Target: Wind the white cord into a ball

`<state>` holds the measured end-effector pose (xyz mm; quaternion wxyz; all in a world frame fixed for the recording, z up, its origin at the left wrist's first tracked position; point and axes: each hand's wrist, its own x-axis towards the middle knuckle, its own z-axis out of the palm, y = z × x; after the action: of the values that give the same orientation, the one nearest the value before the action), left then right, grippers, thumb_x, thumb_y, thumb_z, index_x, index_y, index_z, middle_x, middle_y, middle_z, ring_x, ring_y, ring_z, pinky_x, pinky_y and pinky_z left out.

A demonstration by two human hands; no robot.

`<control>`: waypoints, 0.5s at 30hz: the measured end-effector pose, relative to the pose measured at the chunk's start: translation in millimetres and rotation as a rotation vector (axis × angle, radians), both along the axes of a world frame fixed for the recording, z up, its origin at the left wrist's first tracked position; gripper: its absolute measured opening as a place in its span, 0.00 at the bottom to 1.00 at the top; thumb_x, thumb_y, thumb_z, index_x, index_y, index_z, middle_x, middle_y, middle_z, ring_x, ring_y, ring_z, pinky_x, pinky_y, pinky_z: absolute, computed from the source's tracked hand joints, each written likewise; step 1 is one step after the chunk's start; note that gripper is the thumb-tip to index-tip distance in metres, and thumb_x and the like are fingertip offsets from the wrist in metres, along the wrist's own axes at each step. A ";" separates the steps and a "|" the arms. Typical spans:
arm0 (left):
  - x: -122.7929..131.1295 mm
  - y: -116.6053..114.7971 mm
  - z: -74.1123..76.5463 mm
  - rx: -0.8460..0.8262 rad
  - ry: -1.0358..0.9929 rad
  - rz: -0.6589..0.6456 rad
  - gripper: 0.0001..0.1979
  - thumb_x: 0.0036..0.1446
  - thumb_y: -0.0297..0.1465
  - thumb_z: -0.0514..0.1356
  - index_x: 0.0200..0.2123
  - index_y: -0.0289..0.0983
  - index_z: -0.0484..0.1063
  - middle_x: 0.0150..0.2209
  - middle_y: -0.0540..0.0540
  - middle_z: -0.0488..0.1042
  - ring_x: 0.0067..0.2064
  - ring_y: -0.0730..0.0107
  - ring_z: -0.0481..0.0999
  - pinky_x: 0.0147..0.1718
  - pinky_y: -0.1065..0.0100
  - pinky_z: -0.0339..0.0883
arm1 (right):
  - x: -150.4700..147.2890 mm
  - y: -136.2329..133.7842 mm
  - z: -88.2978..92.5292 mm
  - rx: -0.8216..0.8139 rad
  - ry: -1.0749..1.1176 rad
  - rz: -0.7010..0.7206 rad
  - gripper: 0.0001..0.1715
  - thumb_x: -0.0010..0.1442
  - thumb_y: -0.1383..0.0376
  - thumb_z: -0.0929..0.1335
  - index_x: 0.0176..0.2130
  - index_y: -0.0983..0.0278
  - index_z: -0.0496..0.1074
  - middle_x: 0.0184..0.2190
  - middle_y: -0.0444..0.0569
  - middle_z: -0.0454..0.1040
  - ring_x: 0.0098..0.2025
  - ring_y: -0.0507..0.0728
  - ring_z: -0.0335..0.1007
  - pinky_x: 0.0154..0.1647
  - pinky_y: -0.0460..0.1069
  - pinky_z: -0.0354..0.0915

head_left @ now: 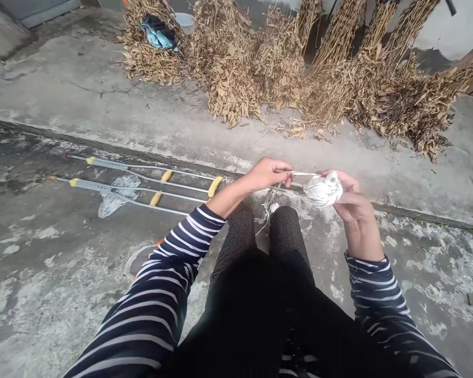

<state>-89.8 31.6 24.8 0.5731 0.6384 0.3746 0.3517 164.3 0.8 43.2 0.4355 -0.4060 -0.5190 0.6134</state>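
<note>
The ball of string (pixel 322 191) sits in the curled right hand (pixel 353 202), its strand pinched at nine o'clock by the left hand (pixel 268 172). A step's edge (pixel 418 216) runs below, roughly nine to three; crutches (pixel 166 176) lie at nine on concrete floor (pixel 425 273), dried stalks (pixel 236 68) along eleven to one.

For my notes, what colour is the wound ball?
The ball is white with dark streaks, best in the head view.
</note>
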 end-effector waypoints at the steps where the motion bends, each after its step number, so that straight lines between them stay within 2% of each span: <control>1: -3.5 0.1 -2.8 0.002 0.025 0.009 0.08 0.59 0.26 0.60 0.32 0.32 0.80 0.27 0.47 0.80 0.32 0.72 0.77 0.41 0.69 0.69 | 0.0 -2.9 1.2 0.007 -0.007 -0.015 0.26 0.36 0.65 0.76 0.40 0.56 0.80 0.42 0.48 0.82 0.42 0.62 0.77 0.45 0.56 0.72; 8: -44.4 3.4 -40.3 0.013 0.263 0.104 0.12 0.60 0.31 0.60 0.28 0.33 0.80 0.31 0.45 0.81 0.34 0.72 0.76 0.43 0.68 0.68 | 11.0 -23.7 12.2 0.057 0.088 -0.153 0.23 0.36 0.64 0.77 0.37 0.53 0.82 0.44 0.45 0.82 0.48 0.64 0.78 0.51 0.59 0.74; 12: -66.6 12.7 -67.4 -0.023 0.363 0.213 0.09 0.59 0.32 0.61 0.29 0.35 0.80 0.30 0.46 0.81 0.33 0.71 0.74 0.39 0.68 0.68 | 15.7 -34.4 20.4 0.055 0.109 -0.224 0.24 0.36 0.67 0.74 0.37 0.51 0.84 0.44 0.45 0.83 0.53 0.66 0.77 0.61 0.62 0.71; 15: -78.5 27.4 -90.5 -0.047 0.389 0.296 0.08 0.59 0.31 0.63 0.28 0.36 0.78 0.27 0.48 0.79 0.30 0.73 0.71 0.35 0.70 0.66 | 13.2 -38.8 28.1 0.090 0.216 -0.285 0.25 0.34 0.69 0.72 0.35 0.52 0.84 0.41 0.45 0.83 0.57 0.67 0.75 0.70 0.60 0.65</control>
<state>-168.3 59.1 -65.7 0.4471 0.6189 0.5752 0.2937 177.5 -38.1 71.3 0.5888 -0.3874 -0.4333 0.5617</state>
